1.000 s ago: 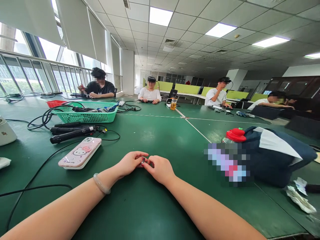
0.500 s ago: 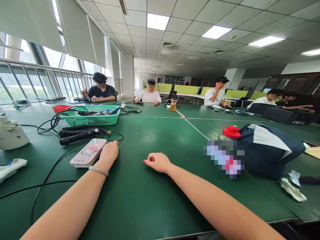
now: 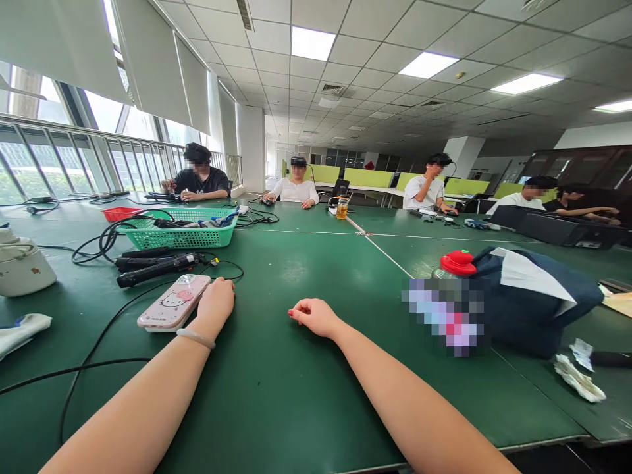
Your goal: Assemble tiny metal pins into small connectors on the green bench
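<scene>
Pink phone (image 3: pixel 174 304): flat on green table (image 3: pixel 276 388), near left. Left hand (image 3: pixel 217 301): fingers curled at phone's right edge, apparently touching — grip cannot be told. Right hand (image 3: pixel 316 317): loosely curled, thumb and fingertips close, well right of phone; contents, if any, hidden. Change: hands, together at small item one second ago, now apart; item not visible. Judged meaning: two-handed handling paused or finished. Black rods (image 3: pixel 157 270) — just beyond phone; green basket (image 3: pixel 178 241) farther.

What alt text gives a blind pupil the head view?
A bare left hand is beside a pink rectangular phone on a glossy green table; the right hand is loosely curled. Beyond sits a green perforated plastic basket.
</scene>
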`<state>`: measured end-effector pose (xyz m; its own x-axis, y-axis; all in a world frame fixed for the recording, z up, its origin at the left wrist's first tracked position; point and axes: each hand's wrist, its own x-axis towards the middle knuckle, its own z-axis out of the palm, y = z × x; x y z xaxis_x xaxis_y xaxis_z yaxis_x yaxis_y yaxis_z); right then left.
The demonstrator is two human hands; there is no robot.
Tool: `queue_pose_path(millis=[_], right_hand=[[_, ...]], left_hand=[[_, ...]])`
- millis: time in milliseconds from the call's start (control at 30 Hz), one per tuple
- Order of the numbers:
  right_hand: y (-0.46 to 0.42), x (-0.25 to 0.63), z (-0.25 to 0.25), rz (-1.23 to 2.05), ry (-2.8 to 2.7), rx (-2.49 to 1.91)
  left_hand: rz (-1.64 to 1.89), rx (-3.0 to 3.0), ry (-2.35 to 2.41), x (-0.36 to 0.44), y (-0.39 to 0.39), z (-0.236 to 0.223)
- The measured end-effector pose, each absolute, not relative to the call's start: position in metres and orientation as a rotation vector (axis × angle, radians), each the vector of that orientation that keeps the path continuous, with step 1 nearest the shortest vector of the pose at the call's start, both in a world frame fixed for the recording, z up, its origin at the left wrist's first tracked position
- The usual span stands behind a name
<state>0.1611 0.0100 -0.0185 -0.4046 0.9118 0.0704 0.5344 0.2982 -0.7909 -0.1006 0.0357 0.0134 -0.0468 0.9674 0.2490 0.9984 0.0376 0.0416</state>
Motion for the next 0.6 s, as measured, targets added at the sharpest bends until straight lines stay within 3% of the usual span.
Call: queue_pose_path(millis=[367,600], right_hand=[[0.009,0.162,-0.018,0.930,-2.085,-1.297],[0.007,0.159,-0.014,0.876,-2.109,-1.334]], left_hand=[[-0.396,-2.025,-2.214,-0.099,0.040,0.010],[-0.748,-2.142,-2.281,-0.097,0.047,0.005]])
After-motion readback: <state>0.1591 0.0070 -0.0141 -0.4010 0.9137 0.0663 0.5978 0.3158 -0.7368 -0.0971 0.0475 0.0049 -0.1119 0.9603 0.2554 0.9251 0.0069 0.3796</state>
